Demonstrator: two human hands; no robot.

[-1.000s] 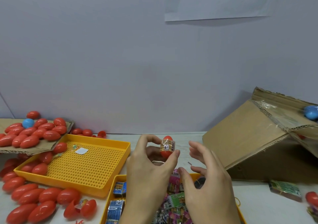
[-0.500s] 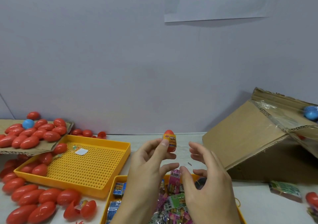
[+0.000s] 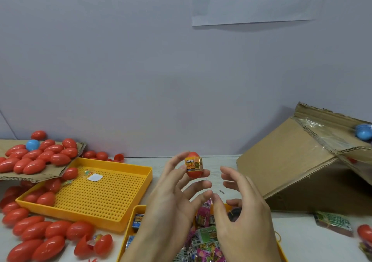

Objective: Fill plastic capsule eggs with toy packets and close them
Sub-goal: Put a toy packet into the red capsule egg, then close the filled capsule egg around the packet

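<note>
Above the near tray of toy packets [image 3: 203, 239], your left hand [image 3: 173, 197] pinches a red capsule egg [image 3: 193, 167] between thumb and fingertips — it stands upright, closed, with an orange label band round its middle. Your right hand [image 3: 241, 211] hovers just beside it, fingers loosely curved and spread, holding nothing. Off to your left, a perforated yellow tray [image 3: 94, 193] sits among loose red eggs [image 3: 40, 229] — a cardboard box [image 3: 291, 161] leans at your right.
</note>
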